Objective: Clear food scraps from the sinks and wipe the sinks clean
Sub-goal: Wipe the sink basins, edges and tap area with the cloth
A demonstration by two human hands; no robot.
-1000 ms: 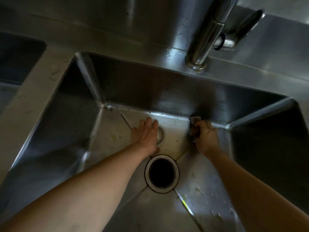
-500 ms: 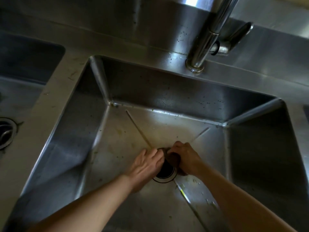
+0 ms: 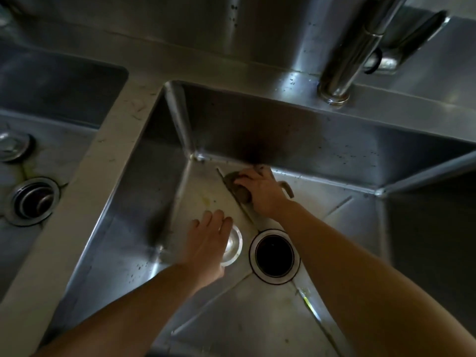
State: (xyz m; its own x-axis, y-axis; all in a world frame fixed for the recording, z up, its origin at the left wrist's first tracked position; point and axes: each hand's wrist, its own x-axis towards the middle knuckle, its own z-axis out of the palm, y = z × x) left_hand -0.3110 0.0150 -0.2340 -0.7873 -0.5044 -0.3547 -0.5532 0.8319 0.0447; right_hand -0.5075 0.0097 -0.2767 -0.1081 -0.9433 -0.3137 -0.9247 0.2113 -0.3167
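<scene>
I look down into a deep steel sink (image 3: pixel 144 207). My right hand (image 3: pixel 260 189) grips a dark cloth (image 3: pixel 238 190) and presses it on the sink floor near the back wall. My left hand (image 3: pixel 208 240) lies over a round metal strainer (image 3: pixel 233 247) that sits on the floor just left of the open drain hole (image 3: pixel 274 256); how the fingers hold it is hidden. A yellowish smear (image 3: pixel 206 200) marks the floor left of the cloth. Small food specks (image 3: pixel 306 301) lie along the crease at the front right.
A chrome faucet (image 3: pixel 345 68) rises from the back ledge at the right. A second sink (image 3: pixel 51 140) lies to the left, with its own drain (image 3: pixel 32 200) and a strainer (image 3: pixel 13 146) beside it. A steel divider (image 3: pixel 85 181) separates the two.
Both hands were together over the drain. My right hand has moved the cloth up toward the back wall, and my left hand has moved the strainer off to the left, so the drain is uncovered.
</scene>
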